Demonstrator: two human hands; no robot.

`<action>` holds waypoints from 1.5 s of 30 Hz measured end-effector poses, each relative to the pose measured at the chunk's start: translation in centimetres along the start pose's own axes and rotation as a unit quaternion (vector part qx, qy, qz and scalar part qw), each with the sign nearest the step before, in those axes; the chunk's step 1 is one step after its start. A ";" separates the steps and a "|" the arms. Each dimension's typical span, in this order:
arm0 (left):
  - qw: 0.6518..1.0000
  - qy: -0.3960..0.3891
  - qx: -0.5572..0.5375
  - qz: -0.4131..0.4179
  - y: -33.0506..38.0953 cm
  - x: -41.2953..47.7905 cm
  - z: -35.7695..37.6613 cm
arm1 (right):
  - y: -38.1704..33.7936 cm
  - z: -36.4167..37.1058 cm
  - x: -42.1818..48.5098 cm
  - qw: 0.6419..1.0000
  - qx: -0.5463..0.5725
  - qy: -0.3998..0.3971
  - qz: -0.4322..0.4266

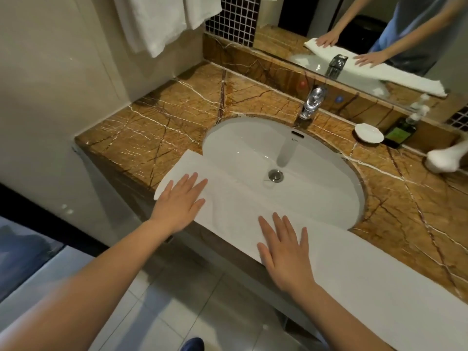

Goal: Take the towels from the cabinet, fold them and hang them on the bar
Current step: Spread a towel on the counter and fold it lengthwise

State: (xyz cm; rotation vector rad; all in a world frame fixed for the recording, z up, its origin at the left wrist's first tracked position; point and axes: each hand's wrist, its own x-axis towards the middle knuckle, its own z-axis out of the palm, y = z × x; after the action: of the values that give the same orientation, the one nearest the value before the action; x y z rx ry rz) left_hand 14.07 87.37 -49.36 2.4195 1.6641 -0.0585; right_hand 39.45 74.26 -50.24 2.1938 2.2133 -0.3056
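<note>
I press my left hand point(177, 202) and right hand point(285, 249) flat on the white towel point(367, 274), fingers point(278, 224) straight and open. It lies along the tabletop's point(157, 127) near edge, partly over the sink point(304, 153), I think to smooth it for folding

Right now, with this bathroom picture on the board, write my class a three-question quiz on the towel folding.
1. True or false: the left hand and the right hand both lie flat on the towel.
2. The towel partly covers the: A) sink B) bathtub C) laundry basket.
3. What hangs on the wall at upper left?
Key: 1 true; 2 A; 3 white towels.
</note>
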 end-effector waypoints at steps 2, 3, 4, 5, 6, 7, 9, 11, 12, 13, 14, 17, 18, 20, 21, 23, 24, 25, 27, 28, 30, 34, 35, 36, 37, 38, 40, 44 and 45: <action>0.998 0.044 -0.038 -0.014 -0.5 -0.2 -0.3 | -0.7 -0.4 0.4 0.999 -0.014 0.037 -0.008; 0.994 0.073 -0.069 -0.034 -1.0 -0.3 -0.5 | -1.3 -0.7 0.9 0.997 -0.021 0.064 -0.027; 0.987 0.101 -0.106 -0.061 -1.5 -0.5 -0.6 | -2.1 -0.9 1.5 0.994 -0.024 0.095 -0.054; 0.978 0.125 -0.139 -0.089 -2.1 -0.5 -0.6 | -3.0 -1.1 2.3 0.989 -0.020 0.116 -0.084; 0.968 0.144 -0.166 -0.118 -2.7 -0.6 -0.7 | -4.2 -1.4 3.1 0.986 -0.009 0.126 -0.113; 0.957 0.157 -0.196 -0.147 -3.2 -0.6 -0.9 | -5.5 -1.7 4.0 0.982 0.006 0.128 -0.136; 0.922 0.159 -0.282 -0.213 -3.9 -0.5 -1.7 | -8.4 -1.9 5.8 0.978 0.026 0.124 -0.169; 0.882 0.131 -0.363 -0.271 -4.4 -0.2 -2.3 | -11.3 -2.0 7.5 0.976 0.027 0.109 -0.188; 0.867 0.112 -0.388 -0.292 -4.8 0.1 -2.5 | -12.6 -2.1 8.3 0.975 0.022 0.101 -0.197; 0.849 0.096 -0.417 -0.310 -5.1 0.4 -2.6 | -13.8 -2.1 9.0 0.974 0.018 0.093 -0.206; 0.824 0.086 -0.457 -0.324 -5.5 0.5 -2.5 | -14.7 -2.2 9.7 0.973 0.017 0.089 -0.212; 0.745 0.068 -0.576 -0.331 -5.9 0.6 -2.7 | -16.7 -2.2 10.9 0.977 0.024 0.081 -0.198; 0.725 0.068 -0.599 -0.333 -5.9 0.6 -2.8 | -17.2 -2.2 11.2 0.979 0.027 0.081 -0.187; 0.693 0.062 -0.631 -0.343 -6.2 0.6 -3.1 | -17.8 -2.2 11.8 0.982 0.027 0.083 -0.168; 0.688 0.055 -0.635 -0.345 -6.5 0.7 -3.1 | -18.0 -2.2 12.1 0.983 0.022 0.084 -0.163; 0.703 0.034 -0.623 -0.341 -7.2 0.8 -3.0 | -18.3 -2.3 12.5 0.983 0.025 0.093 -0.154; 0.710 0.026 -0.617 -0.339 -7.4 0.9 -2.9 | -18.4 -2.4 12.8 0.984 0.035 0.095 -0.147; 0.713 0.020 -0.615 -0.336 -7.6 0.9 -3.0 | -18.4 -2.4 12.9 0.985 0.046 0.098 -0.138; 0.719 0.006 -0.615 -0.323 -7.6 0.9 -3.1 | -18.3 -2.7 13.2 0.984 0.063 0.109 -0.122; 0.724 0.000 -0.613 -0.316 -7.6 0.9 -3.2 | -18.2 -2.9 13.4 0.984 0.067 0.113 -0.121; 0.744 -0.015 -0.595 -0.303 -7.7 1.1 -3.2 | -18.4 -2.8 13.7 0.984 0.057 0.100 -0.135; 0.778 -0.030 -0.553 -0.295 -7.7 1.5 -3.2 | -18.7 -2.3 13.8 0.976 -0.021 0.074 -0.202; 0.783 -0.032 -0.547 -0.294 -7.8 1.5 -3.3 | -18.7 -2.3 13.8 0.972 -0.046 0.075 -0.220; 0.786 -0.034 -0.545 -0.292 -7.9 1.6 -3.3 | -18.5 -2.5 13.9 0.968 -0.066 0.068 -0.234; 0.786 -0.036 -0.545 -0.290 -7.9 1.5 -3.4 | -18.4 -2.8 14.0 0.964 -0.084 0.062 -0.245; 0.784 -0.037 -0.548 -0.290 -8.0 1.4 -3.5 | -18.3 -3.1 14.2 0.963 -0.103 0.052 -0.245; 0.777 -0.035 -0.556 -0.292 -8.1 1.3 -3.6 | -17.9 -3.9 14.7 0.966 -0.127 0.054 -0.220; 0.768 -0.032 -0.567 -0.296 -8.4 1.1 -3.5 | -17.2 -4.7 15.5 0.975 -0.136 0.068 -0.163; 0.766 -0.033 -0.570 -0.295 -8.4 1.0 -3.4 | -17.4 -4.4 15.4 0.971 -0.132 0.094 -0.178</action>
State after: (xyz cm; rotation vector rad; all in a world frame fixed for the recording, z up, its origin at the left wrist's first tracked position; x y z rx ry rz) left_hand 6.35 91.84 -47.37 0.9496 1.6083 0.5862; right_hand 22.48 90.18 -45.84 1.7529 2.5662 0.1994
